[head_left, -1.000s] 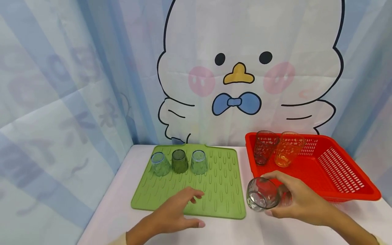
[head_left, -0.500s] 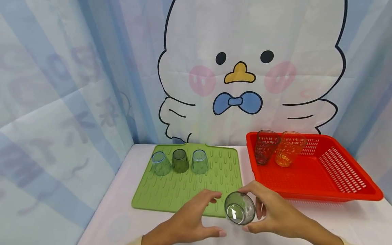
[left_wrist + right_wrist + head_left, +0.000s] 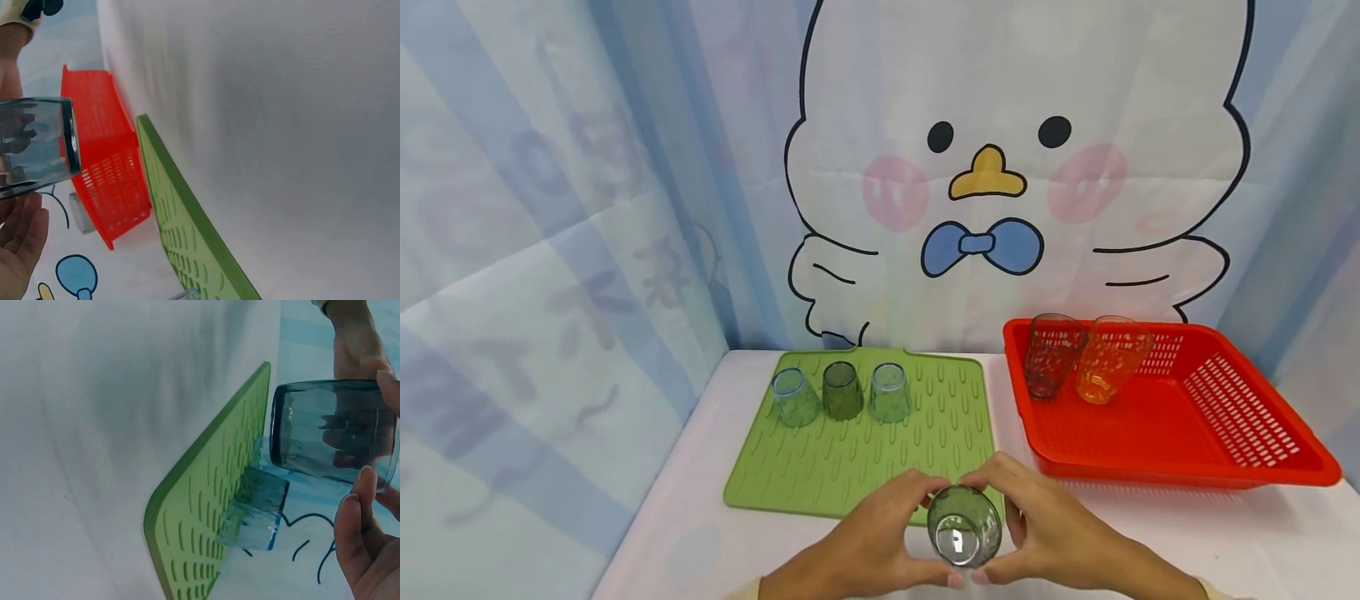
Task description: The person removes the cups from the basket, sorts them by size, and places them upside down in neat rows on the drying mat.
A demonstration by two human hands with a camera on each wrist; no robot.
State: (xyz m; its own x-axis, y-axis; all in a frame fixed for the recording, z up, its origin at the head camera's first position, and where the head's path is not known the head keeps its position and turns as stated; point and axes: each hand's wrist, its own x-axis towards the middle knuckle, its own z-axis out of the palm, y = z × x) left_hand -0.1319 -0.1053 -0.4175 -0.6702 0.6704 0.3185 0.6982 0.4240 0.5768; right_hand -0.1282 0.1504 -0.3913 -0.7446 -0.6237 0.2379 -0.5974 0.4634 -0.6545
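Note:
A grey-tinted clear drinking glass (image 3: 964,527) is raised in front of the green mat, its opening tilted up towards the head camera. My right hand (image 3: 1051,533) holds its right side between thumb and fingers. On the opposite side, my left hand (image 3: 876,537) curls its thumb and fingers round the glass. Both thumbs meet near its lower edge. In the right wrist view the glass (image 3: 334,431) shows side-on, clear of the table. On the green drying mat (image 3: 850,475), three tumblers stand in a row: bluish (image 3: 795,398), dark grey (image 3: 842,392) and light blue (image 3: 891,393).
A red plastic basket (image 3: 1210,475) with perforated walls stands at the right on the white table (image 3: 1150,533). Inside its left end lean a dark-tinted glass (image 3: 1051,358) and an amber glass (image 3: 1108,362). A patterned curtain (image 3: 880,283) hangs behind and at the left.
My right hand has brought the grey glass leftward from beside the basket. My left hand has moved right and now holds the glass too. The tumblers on the mat have stayed put.

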